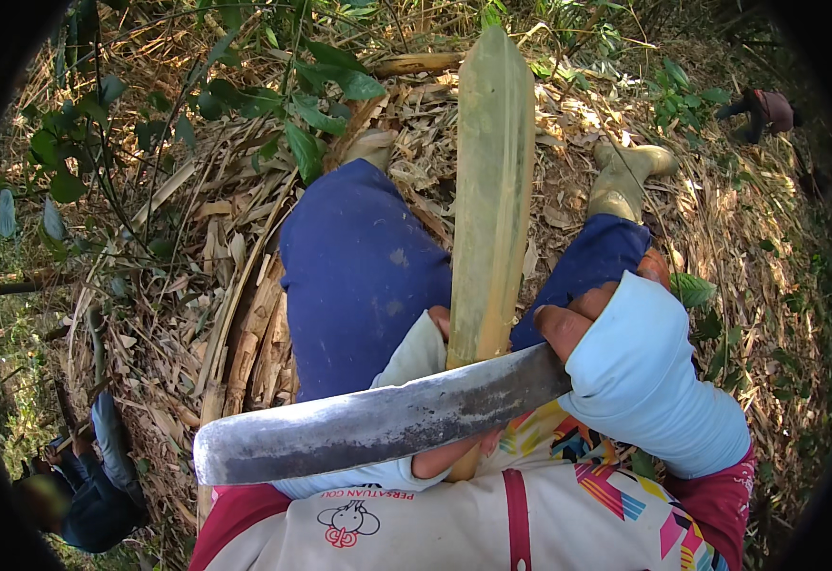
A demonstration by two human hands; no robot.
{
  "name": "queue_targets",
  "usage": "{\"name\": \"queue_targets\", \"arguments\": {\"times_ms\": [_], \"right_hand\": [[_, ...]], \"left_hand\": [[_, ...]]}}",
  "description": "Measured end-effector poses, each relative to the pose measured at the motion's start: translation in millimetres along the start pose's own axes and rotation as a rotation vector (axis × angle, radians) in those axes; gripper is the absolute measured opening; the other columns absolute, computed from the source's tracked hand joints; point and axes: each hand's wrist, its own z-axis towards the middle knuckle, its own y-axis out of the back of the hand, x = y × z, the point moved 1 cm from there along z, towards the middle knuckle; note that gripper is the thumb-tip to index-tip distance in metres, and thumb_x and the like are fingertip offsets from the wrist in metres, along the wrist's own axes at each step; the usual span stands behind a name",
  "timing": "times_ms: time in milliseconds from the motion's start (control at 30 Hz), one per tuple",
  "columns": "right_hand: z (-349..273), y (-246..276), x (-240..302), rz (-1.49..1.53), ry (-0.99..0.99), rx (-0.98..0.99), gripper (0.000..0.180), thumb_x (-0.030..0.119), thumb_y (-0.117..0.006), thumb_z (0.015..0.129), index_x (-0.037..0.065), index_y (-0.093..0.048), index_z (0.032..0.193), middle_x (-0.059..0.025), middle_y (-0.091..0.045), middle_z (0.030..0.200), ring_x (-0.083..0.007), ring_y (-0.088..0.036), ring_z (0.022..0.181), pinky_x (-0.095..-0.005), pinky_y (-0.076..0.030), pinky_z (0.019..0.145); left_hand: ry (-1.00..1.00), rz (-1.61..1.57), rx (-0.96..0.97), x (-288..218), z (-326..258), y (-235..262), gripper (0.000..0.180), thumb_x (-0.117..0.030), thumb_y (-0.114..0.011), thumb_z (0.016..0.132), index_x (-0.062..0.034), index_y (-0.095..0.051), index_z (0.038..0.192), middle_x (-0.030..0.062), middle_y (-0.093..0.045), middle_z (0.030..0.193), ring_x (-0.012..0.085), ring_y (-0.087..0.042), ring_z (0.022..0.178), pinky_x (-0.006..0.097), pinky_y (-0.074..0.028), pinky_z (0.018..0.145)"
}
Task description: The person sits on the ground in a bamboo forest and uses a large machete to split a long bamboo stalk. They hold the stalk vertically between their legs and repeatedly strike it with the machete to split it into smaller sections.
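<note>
A machete (378,419) with a worn, dark-edged steel blade lies across the view in front of my body, its broad blunt tip toward the left. My right hand (568,328) is closed round its handle end, and the handle itself is mostly hidden by the fingers and pale blue sleeve. A long, pale yellow-green stalk-like piece (494,190) points away from me between my legs, its far end tapered. My left hand (446,459) is closed round its lower part, partly hidden behind the blade. The blade crosses over the lower stalk; whether they touch, I cannot tell.
My legs in blue trousers (359,276) flank the stalk, with a muddy boot (621,186) at right. Dry leaves and split husks (254,324) cover the ground. Leafy stems (311,105) rise at upper left. One person (102,490) is at lower left, another (773,112) at far right.
</note>
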Motion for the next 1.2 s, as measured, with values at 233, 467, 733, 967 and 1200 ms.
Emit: {"name": "queue_targets", "arguments": {"times_ms": [233, 467, 733, 967, 1200], "right_hand": [[-3.8, -2.0, 2.0, 0.068, -0.041, 0.017, 0.025, 0.027, -0.061, 0.073, 0.008, -0.063, 0.089, -0.0060, -0.055, 0.065, -0.0250, -0.060, 0.061, -0.0469, -0.044, 0.054], [-2.7, -1.0, 0.6, 0.006, -0.110, -0.055, 0.030, 0.023, -0.067, 0.064, 0.009, -0.067, 0.091, -0.0031, -0.052, 0.064, -0.0252, -0.057, 0.063, -0.0527, -0.042, 0.067], [-1.7, -0.9, -1.5, 0.074, -0.133, -0.023, 0.022, 0.028, -0.059, 0.075, 0.010, -0.063, 0.086, -0.0063, -0.054, 0.067, -0.0268, -0.059, 0.065, -0.0602, -0.041, 0.062], [-4.7, -2.1, -0.3, -0.001, -0.098, 0.012, 0.021, 0.028, -0.059, 0.075, 0.010, -0.062, 0.086, -0.0058, -0.055, 0.067, -0.0278, -0.059, 0.065, -0.0626, -0.041, 0.064], [-3.1, 1.0, -1.2, 0.020, -0.104, 0.008, 0.020, 0.027, -0.059, 0.074, 0.010, -0.062, 0.086, -0.0050, -0.054, 0.066, -0.0269, -0.059, 0.065, -0.0622, -0.041, 0.065]], "left_hand": [[0.001, -0.001, -0.001, -2.3, 0.4, 3.5, 0.026, -0.012, -0.066, 0.090, -0.0044, -0.054, 0.111, 0.0102, -0.059, 0.076, 0.0174, -0.060, 0.064, 0.031, -0.051, 0.057], [0.001, -0.005, -0.006, 4.1, -2.0, -2.3, 0.025, -0.011, -0.065, 0.090, -0.0044, -0.054, 0.111, 0.0100, -0.059, 0.076, 0.0169, -0.060, 0.064, 0.031, -0.051, 0.056], [-0.006, 0.004, -0.006, -0.4, -0.6, -2.2, 0.025, -0.010, -0.065, 0.090, -0.0045, -0.054, 0.111, 0.0097, -0.059, 0.076, 0.0164, -0.060, 0.063, 0.030, -0.051, 0.056], [-0.005, 0.016, -0.014, 4.2, -2.5, -5.0, 0.025, -0.009, -0.065, 0.090, -0.0046, -0.054, 0.111, 0.0094, -0.059, 0.076, 0.0159, -0.060, 0.063, 0.030, -0.051, 0.056], [-0.014, 0.015, -0.020, 2.3, -3.1, -5.3, 0.025, -0.008, -0.065, 0.090, -0.0046, -0.054, 0.111, 0.0091, -0.059, 0.076, 0.0154, -0.060, 0.063, 0.029, -0.050, 0.055]]}}
